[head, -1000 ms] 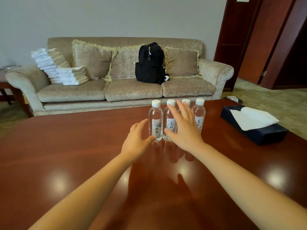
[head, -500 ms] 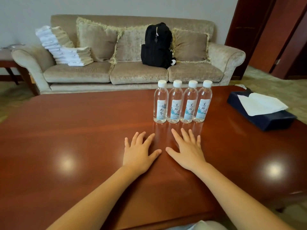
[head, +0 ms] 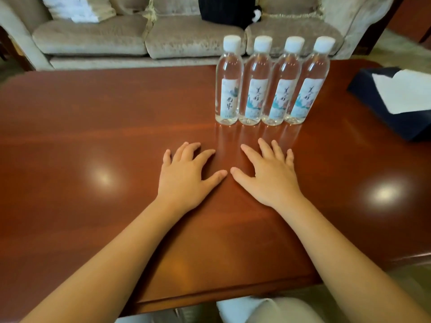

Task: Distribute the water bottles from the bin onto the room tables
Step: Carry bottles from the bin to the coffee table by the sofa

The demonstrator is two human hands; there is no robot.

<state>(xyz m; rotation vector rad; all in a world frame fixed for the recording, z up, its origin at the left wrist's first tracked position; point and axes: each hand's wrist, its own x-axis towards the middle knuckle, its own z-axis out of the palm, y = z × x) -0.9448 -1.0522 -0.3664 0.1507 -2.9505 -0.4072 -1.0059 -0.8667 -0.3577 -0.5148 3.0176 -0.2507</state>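
- Polished red-brown worktop across most of the view, with two bright lamp glares on its surface. Behind its far edge, a beige sofa.
- On the sofa seat: a black bag at the top middle, cut off by the frame; white folded cloth at the top left, blurred.
- Upright on the far part of the worktop, right of middle: four clear water bottles in a tight side-by-side row, white caps on, labels turned toward the camera.
- From the left: leftmost bottle, second bottle, third bottle, rightmost bottle. Neighbours touching or all but touching; cannot tell which.
- Faint reflections of the row in the polish just in front of it.
- Right of the row and apart from it: a dark blue tissue box on the worktop, partly out of frame, with a white tissue across its top.
- Left hand: palm down, flat on the worktop, fingers straight and spread; grip wide, holding nothing.
- Right hand: likewise palm down on the worktop, fingers splayed; grip wide, holding nothing.
- Thumbs pointing at each other, tips close but apart.
- Both hands on the near side of the row, near it, apart from every bottle.
- Bare forearms reaching in from the lower corners, over the near edge of the worktop.
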